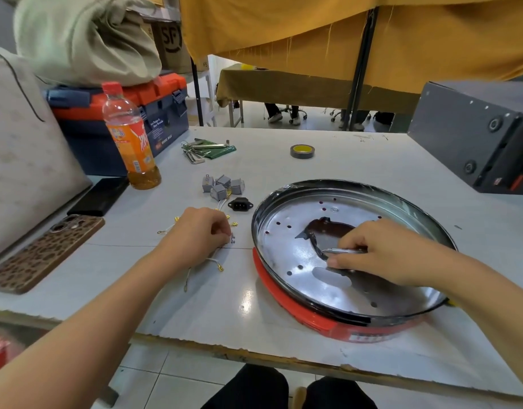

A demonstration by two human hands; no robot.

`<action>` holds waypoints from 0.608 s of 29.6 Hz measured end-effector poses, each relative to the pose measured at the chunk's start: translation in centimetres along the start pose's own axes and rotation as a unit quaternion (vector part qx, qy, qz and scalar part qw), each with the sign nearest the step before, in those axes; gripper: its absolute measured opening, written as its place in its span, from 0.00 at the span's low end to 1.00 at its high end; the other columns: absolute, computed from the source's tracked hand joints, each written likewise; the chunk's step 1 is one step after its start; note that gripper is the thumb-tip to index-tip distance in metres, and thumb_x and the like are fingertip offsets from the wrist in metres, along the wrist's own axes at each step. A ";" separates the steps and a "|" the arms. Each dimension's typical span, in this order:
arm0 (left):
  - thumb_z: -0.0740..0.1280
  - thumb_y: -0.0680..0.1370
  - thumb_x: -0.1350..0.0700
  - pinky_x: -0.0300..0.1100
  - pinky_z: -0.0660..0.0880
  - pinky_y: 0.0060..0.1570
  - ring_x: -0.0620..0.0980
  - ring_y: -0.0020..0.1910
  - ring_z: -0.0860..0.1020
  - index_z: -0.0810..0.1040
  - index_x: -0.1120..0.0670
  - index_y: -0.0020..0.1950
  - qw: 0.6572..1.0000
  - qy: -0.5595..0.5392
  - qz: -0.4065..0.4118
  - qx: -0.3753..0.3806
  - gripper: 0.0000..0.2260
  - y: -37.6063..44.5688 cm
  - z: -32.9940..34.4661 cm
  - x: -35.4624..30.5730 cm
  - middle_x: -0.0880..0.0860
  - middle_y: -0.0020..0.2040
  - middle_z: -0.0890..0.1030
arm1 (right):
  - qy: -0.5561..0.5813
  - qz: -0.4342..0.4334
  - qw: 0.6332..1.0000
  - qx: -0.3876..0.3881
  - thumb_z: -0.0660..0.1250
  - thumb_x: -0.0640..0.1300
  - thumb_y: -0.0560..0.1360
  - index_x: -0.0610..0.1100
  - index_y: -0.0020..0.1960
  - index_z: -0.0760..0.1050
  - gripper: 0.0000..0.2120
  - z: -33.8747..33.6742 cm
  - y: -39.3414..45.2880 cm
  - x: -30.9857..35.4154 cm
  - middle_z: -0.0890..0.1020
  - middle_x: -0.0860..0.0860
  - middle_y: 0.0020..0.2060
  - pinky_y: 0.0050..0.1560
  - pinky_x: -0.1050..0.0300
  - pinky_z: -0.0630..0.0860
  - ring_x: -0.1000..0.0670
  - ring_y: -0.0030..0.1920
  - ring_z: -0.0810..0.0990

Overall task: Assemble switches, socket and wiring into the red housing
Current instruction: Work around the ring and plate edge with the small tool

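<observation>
The round red housing lies on the table with a shiny metal plate set in it; the plate has a dark opening in the middle. My right hand rests inside the plate and grips a thin silver tool. My left hand sits left of the housing, its fingers curled and pinching a small part among white wires with gold terminals. Several grey switches and a black socket lie just beyond the wires.
An orange drink bottle, two phones, a toolbox, hex keys and a tape roll stand around the table. A dark metal box fills the right rear. The table's front edge is ragged.
</observation>
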State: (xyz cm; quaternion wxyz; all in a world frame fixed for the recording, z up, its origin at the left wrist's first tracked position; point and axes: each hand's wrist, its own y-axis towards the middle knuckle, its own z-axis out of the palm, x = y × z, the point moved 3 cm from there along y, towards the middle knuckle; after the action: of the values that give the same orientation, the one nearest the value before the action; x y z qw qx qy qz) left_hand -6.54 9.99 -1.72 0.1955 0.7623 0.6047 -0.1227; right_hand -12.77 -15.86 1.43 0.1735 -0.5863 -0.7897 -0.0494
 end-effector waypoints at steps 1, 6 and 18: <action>0.69 0.73 0.62 0.34 0.71 0.38 0.47 0.40 0.77 0.80 0.54 0.40 1.000 -0.007 0.005 -0.008 0.04 -0.1 -0.1 -0.1 0.51 0.38 0.82 | 0.001 0.001 1.000 0.001 0.65 0.59 0.73 0.50 0.25 0.69 0.22 0.0 0.0 0.0 0.64 0.53 0.23 0.32 0.58 0.60 0.53 0.26 0.62; 0.70 0.73 0.62 0.26 0.73 0.37 0.41 0.37 0.80 0.80 0.54 0.39 0.994 -0.096 0.022 -0.048 0.04 -0.3 -1.5 -1.1 0.49 0.37 0.83 | 0.029 0.000 1.000 0.012 0.66 0.58 0.73 0.51 0.22 0.68 0.23 -0.4 0.0 0.5 0.64 0.54 0.21 0.31 0.59 0.60 0.54 0.25 0.61; 0.68 0.74 0.54 0.34 0.77 0.46 0.40 0.43 0.80 0.83 0.44 0.44 0.974 -0.188 0.125 0.032 0.06 0.0 -3.5 -5.0 0.41 0.43 0.83 | 0.163 0.088 0.982 0.029 0.71 0.50 0.71 0.45 0.26 0.74 0.18 -0.1 3.5 1.4 0.71 0.54 0.19 0.21 0.68 0.61 0.56 0.22 0.67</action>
State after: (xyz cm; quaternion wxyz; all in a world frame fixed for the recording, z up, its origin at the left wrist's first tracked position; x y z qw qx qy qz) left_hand -7.95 7.18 3.47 0.2946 0.8012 0.4527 -0.2575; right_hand -9.82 -13.56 1.59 0.3204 -0.6324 -0.6972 -0.1063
